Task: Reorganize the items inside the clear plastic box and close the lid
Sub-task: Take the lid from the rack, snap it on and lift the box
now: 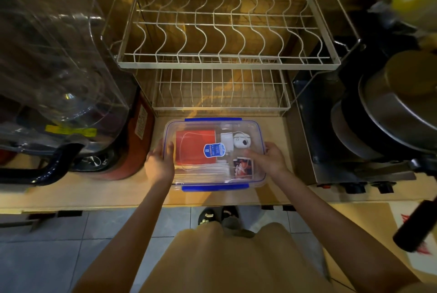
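Note:
The clear plastic box (256, 175) sits on the counter in front of me, its clear lid (238, 127) lying on top with blue clips at the near and far edges. Through the lid I see a red pouch (189, 148), a white charger and round white device (241, 140), a photo card (243, 166) and white cable. My left hand (159, 162) grips the box's left side, fingers curled over the lid edge. My right hand (269, 158) holds the right side, fingers resting on the lid.
A white wire dish rack (224, 61) stands right behind the box. A blender jug and red appliance (132, 150) crowd the left. A black stove with stacked pans (390, 115) is on the right. The counter edge runs just below the box.

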Demonstrator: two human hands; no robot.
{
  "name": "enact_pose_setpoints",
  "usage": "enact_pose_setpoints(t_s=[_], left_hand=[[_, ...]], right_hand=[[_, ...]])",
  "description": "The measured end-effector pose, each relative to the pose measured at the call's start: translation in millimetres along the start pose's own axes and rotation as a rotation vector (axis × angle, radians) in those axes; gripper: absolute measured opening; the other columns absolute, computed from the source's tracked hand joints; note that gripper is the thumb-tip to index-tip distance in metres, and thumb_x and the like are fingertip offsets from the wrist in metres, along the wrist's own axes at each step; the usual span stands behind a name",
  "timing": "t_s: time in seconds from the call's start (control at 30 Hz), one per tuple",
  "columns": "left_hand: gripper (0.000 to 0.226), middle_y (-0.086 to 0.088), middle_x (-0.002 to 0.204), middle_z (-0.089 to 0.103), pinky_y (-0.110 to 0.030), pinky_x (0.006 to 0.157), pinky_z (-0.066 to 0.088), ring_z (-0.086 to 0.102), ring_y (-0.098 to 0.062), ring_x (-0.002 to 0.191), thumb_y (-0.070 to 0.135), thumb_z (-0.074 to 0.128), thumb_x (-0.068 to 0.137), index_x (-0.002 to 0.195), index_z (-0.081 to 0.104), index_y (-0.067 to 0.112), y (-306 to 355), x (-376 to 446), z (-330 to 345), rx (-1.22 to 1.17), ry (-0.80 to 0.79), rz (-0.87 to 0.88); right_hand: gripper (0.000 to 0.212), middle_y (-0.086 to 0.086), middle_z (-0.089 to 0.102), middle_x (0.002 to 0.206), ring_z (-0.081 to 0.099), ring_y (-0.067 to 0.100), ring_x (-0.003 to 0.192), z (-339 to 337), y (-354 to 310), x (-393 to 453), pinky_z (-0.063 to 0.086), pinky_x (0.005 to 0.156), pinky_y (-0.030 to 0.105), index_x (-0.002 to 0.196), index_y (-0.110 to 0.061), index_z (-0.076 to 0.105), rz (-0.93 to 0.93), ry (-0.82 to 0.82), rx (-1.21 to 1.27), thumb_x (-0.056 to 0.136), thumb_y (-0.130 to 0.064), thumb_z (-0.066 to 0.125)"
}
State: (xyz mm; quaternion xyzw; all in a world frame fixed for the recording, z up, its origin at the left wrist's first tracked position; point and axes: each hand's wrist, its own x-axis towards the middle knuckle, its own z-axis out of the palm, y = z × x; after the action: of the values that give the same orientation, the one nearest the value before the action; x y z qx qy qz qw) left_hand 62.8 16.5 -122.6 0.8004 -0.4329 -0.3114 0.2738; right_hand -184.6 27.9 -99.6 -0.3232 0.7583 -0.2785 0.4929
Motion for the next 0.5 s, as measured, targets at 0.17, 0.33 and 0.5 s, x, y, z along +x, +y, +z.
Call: enact_pose_setpoints(t_s=[0.17,0.33,0.5], left_hand=[[0.046,-0.024,0.112,0.066,-0.041,0.086,0.048,0.061,-0.039,0.105,0.039,0.045,0.093,0.124,0.056,0.007,18,-18,-12,-0.055,0.014,0.001],[0.039,-0.011,0.109,0.067,-0.035,0.089,0.043,0.060,-0.024,0.102,0.036,0.053,0.089,0.121,0.059,0.014,52,-42,-62,-0.213,-0.041,0.021],[0.032,0.008,0.082,0.066,-0.034,0.074,0.052,0.063,-0.011,0.080,0.032,0.054,0.088,0.120,0.055,0.028,104,-70,-128,-0.254,-0.179,0.163]], right_hand=[[0.043,0.005,0.069,0.093,0.067,0.013,0.070,-14,-9,-11,0.049,0.052,0.022,0.104,-0.009,0.057,0.046,-0.040,0.073,0.070,-0.023,0.079],[0.031,0.001,0.065,0.084,0.063,0.011,0.071,-44,-28,-54,0.047,0.056,0.023,0.102,-0.009,0.059,-0.106,0.128,0.125,0.082,-0.031,0.068],[0.030,0.002,0.065,0.081,0.065,0.016,0.074,-75,-67,-102,0.051,0.061,0.026,0.095,-0.006,0.060,-0.281,0.179,0.240,0.079,-0.030,0.069]])
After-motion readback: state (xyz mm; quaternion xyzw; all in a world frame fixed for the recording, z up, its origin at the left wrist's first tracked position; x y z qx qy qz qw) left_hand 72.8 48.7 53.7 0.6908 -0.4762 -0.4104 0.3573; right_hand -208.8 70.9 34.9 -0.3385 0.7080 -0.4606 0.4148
